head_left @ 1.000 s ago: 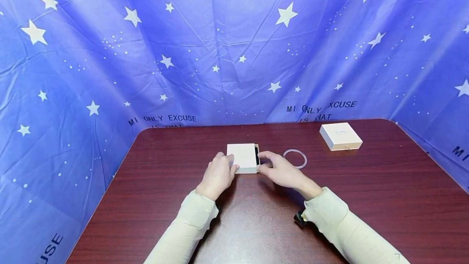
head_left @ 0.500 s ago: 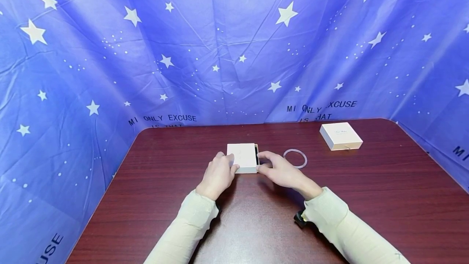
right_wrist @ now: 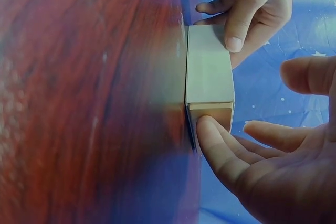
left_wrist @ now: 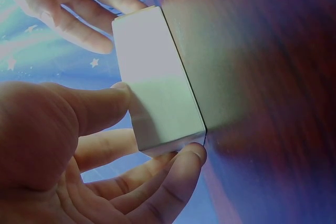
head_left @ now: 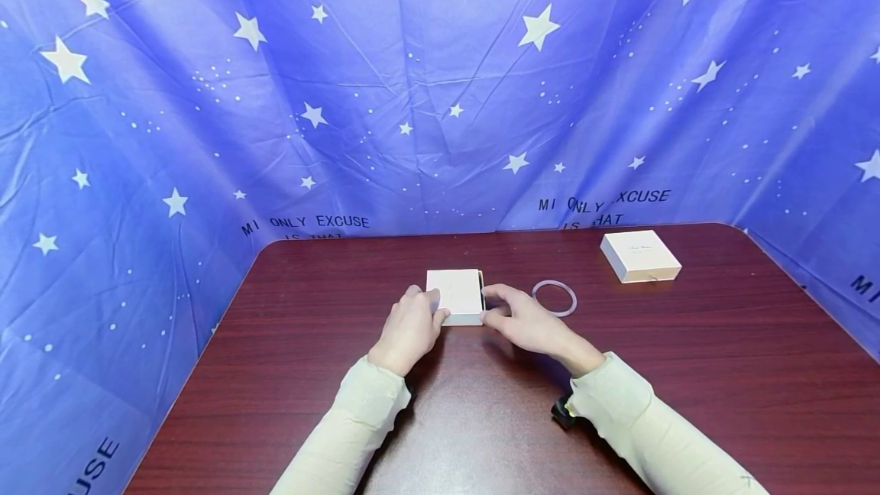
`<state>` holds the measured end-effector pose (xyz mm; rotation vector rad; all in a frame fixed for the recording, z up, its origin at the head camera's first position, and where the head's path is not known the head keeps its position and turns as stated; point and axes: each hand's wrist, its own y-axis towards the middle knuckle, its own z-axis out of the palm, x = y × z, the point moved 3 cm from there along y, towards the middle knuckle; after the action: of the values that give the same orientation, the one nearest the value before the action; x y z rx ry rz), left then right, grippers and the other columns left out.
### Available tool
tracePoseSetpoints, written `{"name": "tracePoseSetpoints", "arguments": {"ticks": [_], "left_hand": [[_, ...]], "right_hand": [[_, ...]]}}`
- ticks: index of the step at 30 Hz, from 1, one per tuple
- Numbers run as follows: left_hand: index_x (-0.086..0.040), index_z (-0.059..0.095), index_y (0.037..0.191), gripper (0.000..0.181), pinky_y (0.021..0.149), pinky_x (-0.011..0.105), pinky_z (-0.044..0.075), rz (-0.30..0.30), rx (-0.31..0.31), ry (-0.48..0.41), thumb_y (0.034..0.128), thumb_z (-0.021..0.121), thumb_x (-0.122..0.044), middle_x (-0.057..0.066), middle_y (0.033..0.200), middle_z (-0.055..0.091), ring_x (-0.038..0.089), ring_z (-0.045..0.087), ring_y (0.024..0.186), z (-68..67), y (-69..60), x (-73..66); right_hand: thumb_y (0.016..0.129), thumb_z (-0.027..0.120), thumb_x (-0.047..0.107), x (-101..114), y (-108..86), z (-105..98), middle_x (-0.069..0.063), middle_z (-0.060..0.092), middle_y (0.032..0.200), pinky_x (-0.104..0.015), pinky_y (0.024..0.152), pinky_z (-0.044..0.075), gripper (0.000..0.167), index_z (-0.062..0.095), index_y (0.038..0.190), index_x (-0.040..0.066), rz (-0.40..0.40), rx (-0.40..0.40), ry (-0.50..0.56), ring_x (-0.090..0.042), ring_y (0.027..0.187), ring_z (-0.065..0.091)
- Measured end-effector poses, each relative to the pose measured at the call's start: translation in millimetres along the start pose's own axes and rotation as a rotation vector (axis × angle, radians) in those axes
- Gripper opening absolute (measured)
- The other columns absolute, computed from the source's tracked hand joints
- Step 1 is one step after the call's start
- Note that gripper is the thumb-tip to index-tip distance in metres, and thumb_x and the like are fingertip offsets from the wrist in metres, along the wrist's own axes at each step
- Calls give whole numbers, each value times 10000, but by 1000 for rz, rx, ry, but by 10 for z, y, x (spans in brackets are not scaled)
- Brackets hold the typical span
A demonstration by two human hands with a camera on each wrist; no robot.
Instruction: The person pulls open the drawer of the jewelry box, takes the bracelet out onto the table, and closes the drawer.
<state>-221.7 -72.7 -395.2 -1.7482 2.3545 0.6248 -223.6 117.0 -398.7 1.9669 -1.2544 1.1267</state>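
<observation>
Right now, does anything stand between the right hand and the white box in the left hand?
Nothing visible: the right hand touches one end of the white box, which the left hand grips. The pale ring lies farther right.

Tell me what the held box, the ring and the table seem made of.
Held box: probably matte cardboard, from its crisp edges and plain faces.
Ring: perhaps glass, stone or plastic; smooth and pale, too small to tell.
Table: glossy wood or laminate, from streaked grain and glare.
</observation>
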Motion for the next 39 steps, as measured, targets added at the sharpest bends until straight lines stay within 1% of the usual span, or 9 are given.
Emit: {"name": "tracePoseSetpoints", "arguments": {"ticks": [2,11,15,22,30,39], "left_hand": [[-95,670,977,171,590,436,501,-1,0,-1,894,676,-244,103,851,547,361,627,688,1,0,0],[-88,679,1042,214,602,438,505,-11,7,-6,896,675,-245,110,873,555,365,632,702,1,-1,-2],[-91,674,1005,187,594,426,502,-5,5,-2,894,677,-241,102,853,544,354,630,690,-2,-4,-4],[-112,634,893,141,559,400,485,-3,9,6,897,674,-247,81,813,515,337,618,659,-2,-1,-2],[-112,613,852,151,565,419,487,5,7,2,897,674,-242,80,802,516,348,617,669,-3,0,0],[-110,613,852,152,573,429,486,9,6,1,896,674,-242,80,800,516,357,617,677,3,-3,5]], "right_hand": [[925,575,129,5,-2,-2,-192,611,1173,-343,807,508,461,445,1313,-83,-3,1,5,-227,1021,639],[918,574,116,-4,5,10,-202,588,1215,-323,809,498,439,466,1300,-69,-19,5,8,-221,1016,640],[910,577,99,2,2,16,-209,577,1239,-318,813,492,428,479,1295,-61,-39,11,28,-225,1019,641],[915,582,97,10,-5,21,-233,541,1288,-331,811,498,440,466,1307,-64,-55,18,67,-253,1044,633],[913,573,92,-16,16,33,-239,536,1289,-293,783,505,440,461,1304,-77,-58,22,49,-239,1035,632],[914,575,104,-2,14,34,-236,541,1285,-310,798,510,446,463,1305,-77,-68,22,40,-242,1044,613]]}}
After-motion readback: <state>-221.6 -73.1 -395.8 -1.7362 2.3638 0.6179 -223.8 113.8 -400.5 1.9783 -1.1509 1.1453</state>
